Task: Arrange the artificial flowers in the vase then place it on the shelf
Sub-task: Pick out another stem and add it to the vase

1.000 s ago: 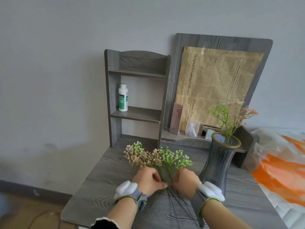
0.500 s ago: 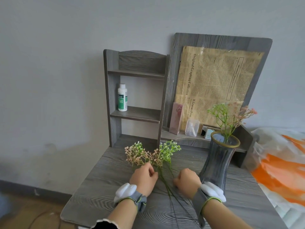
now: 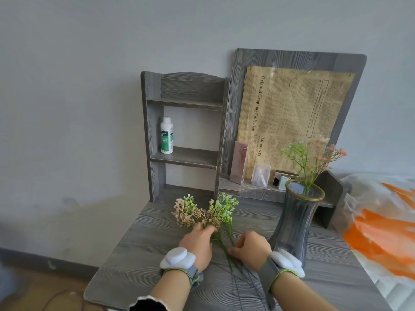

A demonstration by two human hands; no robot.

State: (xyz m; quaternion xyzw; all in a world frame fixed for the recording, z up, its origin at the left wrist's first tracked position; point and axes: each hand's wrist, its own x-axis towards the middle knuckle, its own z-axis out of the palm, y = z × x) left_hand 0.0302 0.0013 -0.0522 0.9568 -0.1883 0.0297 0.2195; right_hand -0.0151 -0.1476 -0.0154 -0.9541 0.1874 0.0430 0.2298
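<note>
A bunch of artificial flowers (image 3: 203, 211), green and pale pink, lies on the grey table (image 3: 143, 263) with thin dark stems running toward me. My left hand (image 3: 198, 242) rests on the stems just below the pink heads, fingers curled over them. My right hand (image 3: 252, 249) pinches a green stem low down. A tall dark glass vase (image 3: 294, 223) with a gold rim stands right of my right hand and holds flowers (image 3: 312, 157). The grey wooden shelf (image 3: 184, 157) stands behind at the back.
A white and green bottle (image 3: 166, 135) stands on the shelf's middle board. On a lower ledge sit a pink box (image 3: 239, 162), a clear container (image 3: 261, 175) and a small box. A newspaper-print sheet (image 3: 292, 117) leans on a board. An orange and white plastic bag (image 3: 381, 225) lies at right.
The green sprig has swung left and upright, away from the vase. My left hand has slid up toward the pink heads; my right hand has drawn back along the stems.
</note>
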